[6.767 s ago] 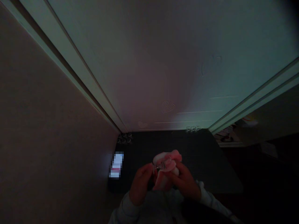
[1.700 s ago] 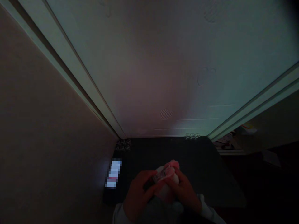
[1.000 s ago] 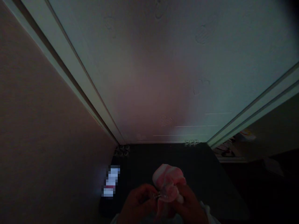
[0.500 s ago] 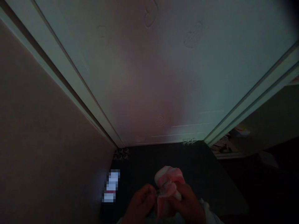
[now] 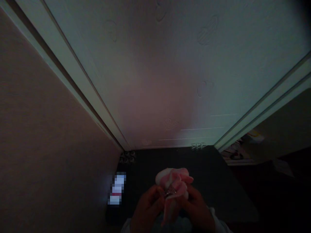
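Observation:
A soft pink-and-white fabric bow-like piece (image 5: 171,176) with flared, petal-like folds is held low in the middle of the head view. My right hand (image 5: 196,205) is closed on its right side, thumb in front. My left hand (image 5: 149,205) is closed at its left side, fingertips pinching the edge of a small glittering piece (image 5: 168,193) that lies against the middle of the folds. One pink end hangs down between my hands. Dim light hides how the glittering piece is joined to the fabric.
Beneath my hands is a dark tabletop (image 5: 218,187). A lit, blurred-out screen (image 5: 117,189) lies at the left. Small clear objects stand at the back left (image 5: 127,157) and back right (image 5: 198,145). A pale embossed panel (image 5: 155,97) rises behind, beside a brownish wall (image 5: 48,145).
My left hand has moved up and right, closer against the fabric piece. The glittering piece now shows more plainly across its middle, and the fabric has turned slightly. The view has shifted a little.

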`<state>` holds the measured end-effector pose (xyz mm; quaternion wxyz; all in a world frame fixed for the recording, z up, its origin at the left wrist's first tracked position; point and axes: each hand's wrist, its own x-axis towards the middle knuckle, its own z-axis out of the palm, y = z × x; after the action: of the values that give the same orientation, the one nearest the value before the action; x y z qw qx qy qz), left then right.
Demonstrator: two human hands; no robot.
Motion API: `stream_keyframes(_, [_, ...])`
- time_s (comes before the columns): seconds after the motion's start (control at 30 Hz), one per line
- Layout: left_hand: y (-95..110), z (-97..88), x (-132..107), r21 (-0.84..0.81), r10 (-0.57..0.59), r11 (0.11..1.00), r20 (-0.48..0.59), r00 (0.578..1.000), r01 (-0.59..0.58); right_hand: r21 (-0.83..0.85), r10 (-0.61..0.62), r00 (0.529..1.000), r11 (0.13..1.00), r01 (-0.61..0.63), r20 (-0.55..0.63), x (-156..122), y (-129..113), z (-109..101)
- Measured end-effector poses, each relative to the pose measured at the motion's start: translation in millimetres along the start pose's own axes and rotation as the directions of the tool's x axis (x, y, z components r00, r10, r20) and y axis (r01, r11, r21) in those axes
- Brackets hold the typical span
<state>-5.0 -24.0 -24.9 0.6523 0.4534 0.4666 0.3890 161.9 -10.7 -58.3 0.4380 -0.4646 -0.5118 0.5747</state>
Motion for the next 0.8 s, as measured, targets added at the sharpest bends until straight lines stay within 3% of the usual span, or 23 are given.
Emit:
stream_keyframes(0.1, [-2.7,-2.0,-1.8,0.068,0.017,0.998,-0.017,1.000,-0.016,0.115,0.075,0.995,0.990,-0.082,0.065,0.8,-1.5,-3.1])
stream_keyframes(0.2, [-3.3,-1.8,-1.9,0.143,0.031,0.989,-0.028,0.999,-0.027,0.114,0.108,0.992,0.987,-0.115,0.070,4.1,-5.2,-7.4])
stream_keyframes(0.33, [0.0,-0.7,-2.9,0.205,0.029,0.979,-0.056,0.998,-0.017,-0.113,-0.029,0.997,0.993,0.036,0.066,10.0,-16.1,-13.2])
stream_keyframes(0.43, [5.8,-0.5,-4.6,0.257,0.041,0.966,-0.088,0.995,-0.017,-0.286,-0.169,0.981,0.939,0.190,0.097,12.4,-21.0,-15.2])
stream_keyframes(0.53, [11.4,-0.5,-5.3,0.300,0.082,0.953,-0.101,0.991,-0.048,-0.349,-0.230,0.967,0.902,0.255,0.112,12.2,-17.1,-14.5])
stream_keyframes(0.67, [13.5,-1.1,-4.6,0.366,0.118,0.928,-0.100,0.988,-0.074,-0.318,-0.220,0.974,0.921,0.225,0.052,12.1,-8.5,-12.9])
stream_keyframes(0.8, [8.9,-2.9,-2.6,0.412,0.139,0.907,-0.089,0.986,-0.090,-0.173,-0.127,0.990,0.975,0.136,0.060,13.5,-9.1,-10.7])
